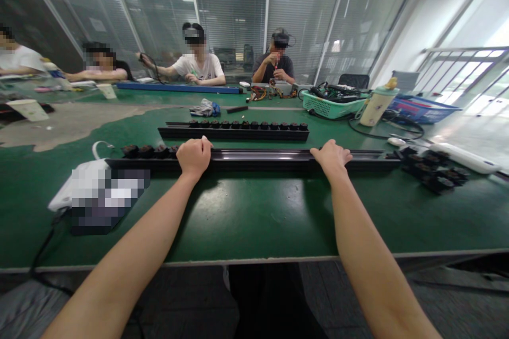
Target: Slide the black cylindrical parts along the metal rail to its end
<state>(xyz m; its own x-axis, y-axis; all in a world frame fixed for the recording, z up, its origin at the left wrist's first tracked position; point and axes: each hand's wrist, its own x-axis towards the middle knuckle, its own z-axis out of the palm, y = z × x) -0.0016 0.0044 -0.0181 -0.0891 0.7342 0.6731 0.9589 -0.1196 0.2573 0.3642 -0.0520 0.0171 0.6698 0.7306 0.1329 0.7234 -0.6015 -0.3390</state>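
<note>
A long black channel rail (258, 158) lies across the table in front of me, with a row of small dark parts (147, 150) seated at its left end. My left hand (194, 157) is closed at the rail, just right of those parts. What its curled fingers hold is hidden behind the knuckles. Further right, my right hand (332, 159) grips the same rail from above, thumb to the left and fingers bent over it. Behind it lies a second black rail (234, 133), lined with several similar dark parts (254, 125).
Loose dark parts (433, 169) cluster at the right end of the front rail. A phone-like slab (111, 201) and white box (79, 185) lie left. Beyond are a glove (205, 108), green basket (334, 104), tumbler (376, 107) and blue basket (429, 111). Several people sit opposite.
</note>
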